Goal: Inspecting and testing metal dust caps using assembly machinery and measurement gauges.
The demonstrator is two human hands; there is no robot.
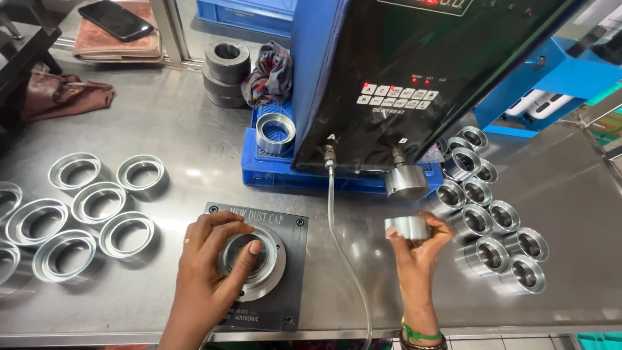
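Note:
My left hand (210,272) rests on a silver metal ring (254,259) seated in the dark square fixture plate (293,259), thumb and fingers around its rim. My right hand (418,249) holds a small silver cylindrical part (408,227) by its sides, just below a round metal probe head (406,180) that hangs from the black and blue gauge unit (402,71). A clear hose (337,240) runs down from the unit between my hands.
Several wide metal rings (84,207) lie at the left. Several smaller metal sleeves (492,227) stand at the right. A blue tray (259,162) holds one ring (275,133). Dark stacked rings (227,71), a cloth (269,71), a phone (115,19) on a wallet sit behind.

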